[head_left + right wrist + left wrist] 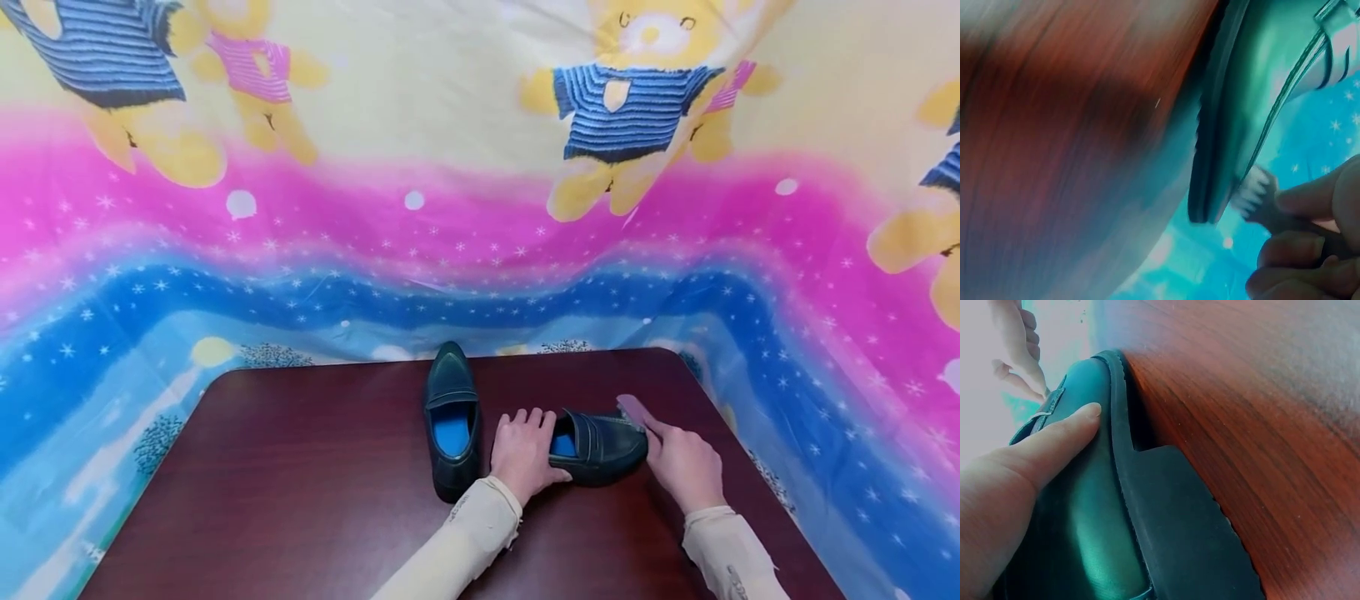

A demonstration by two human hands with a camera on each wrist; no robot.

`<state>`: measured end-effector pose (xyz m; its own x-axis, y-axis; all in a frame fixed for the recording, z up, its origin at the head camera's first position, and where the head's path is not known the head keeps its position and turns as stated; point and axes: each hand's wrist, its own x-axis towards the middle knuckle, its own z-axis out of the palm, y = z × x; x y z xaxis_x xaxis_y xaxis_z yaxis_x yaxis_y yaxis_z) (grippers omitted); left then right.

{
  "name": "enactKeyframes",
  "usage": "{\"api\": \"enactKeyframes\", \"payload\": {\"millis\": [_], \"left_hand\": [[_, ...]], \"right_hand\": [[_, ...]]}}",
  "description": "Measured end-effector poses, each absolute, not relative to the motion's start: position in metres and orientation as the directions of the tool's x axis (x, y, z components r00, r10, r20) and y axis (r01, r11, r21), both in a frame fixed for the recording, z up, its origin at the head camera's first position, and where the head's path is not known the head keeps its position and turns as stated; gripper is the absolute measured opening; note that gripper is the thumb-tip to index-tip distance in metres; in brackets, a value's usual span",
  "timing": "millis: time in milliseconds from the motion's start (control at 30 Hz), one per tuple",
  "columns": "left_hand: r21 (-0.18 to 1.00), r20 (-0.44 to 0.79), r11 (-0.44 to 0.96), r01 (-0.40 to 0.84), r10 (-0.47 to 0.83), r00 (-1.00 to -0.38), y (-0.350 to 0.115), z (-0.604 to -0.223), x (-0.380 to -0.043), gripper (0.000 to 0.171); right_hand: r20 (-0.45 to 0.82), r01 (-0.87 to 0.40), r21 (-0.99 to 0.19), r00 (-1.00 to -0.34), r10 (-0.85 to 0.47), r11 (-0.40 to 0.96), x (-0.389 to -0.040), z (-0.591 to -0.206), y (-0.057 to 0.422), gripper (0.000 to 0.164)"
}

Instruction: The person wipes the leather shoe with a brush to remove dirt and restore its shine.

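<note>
A dark leather loafer [611, 446] with a blue insole lies on the table, its toe pointing right. My left hand [525, 454] grips its heel end, the thumb [1063, 440] laid along the side above the black sole [1179, 512]. In my right hand [686, 467] is a small brush [633, 408] with a pinkish back. Its pale bristles [1252, 190] touch the toe of the loafer in the right wrist view. The matching loafer [452, 383] stands left of my left hand, toe toward the far edge.
The dark red-brown wooden table [300, 467] has rounded far corners. A printed cloth [465, 225] with bears and snowflakes hangs behind it and along both sides. The second loafer's toe reaches the table's far edge.
</note>
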<state>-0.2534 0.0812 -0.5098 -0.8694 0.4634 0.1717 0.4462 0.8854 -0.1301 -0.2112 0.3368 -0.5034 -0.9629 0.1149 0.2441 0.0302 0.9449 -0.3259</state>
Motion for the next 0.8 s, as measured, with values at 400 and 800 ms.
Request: {"api": "enactKeyframes", "payload": {"millis": [400, 800], "left_hand": [[-0.136, 0.199, 0.879, 0.458, 0.477, -0.856, 0.080, -0.512, -0.252, 0.089], [-0.124, 0.203, 0.878, 0.463, 0.479, -0.854, 0.081, -0.512, -0.253, 0.089]], "right_hand": [[0.259, -0.031, -0.413, -0.962, 0.085, 0.910, -0.210, -0.506, 0.331, 0.039], [0.180, -0.077, -0.542, -0.983, 0.026, 0.837, -0.217, -0.506, 0.307, 0.037]]}}
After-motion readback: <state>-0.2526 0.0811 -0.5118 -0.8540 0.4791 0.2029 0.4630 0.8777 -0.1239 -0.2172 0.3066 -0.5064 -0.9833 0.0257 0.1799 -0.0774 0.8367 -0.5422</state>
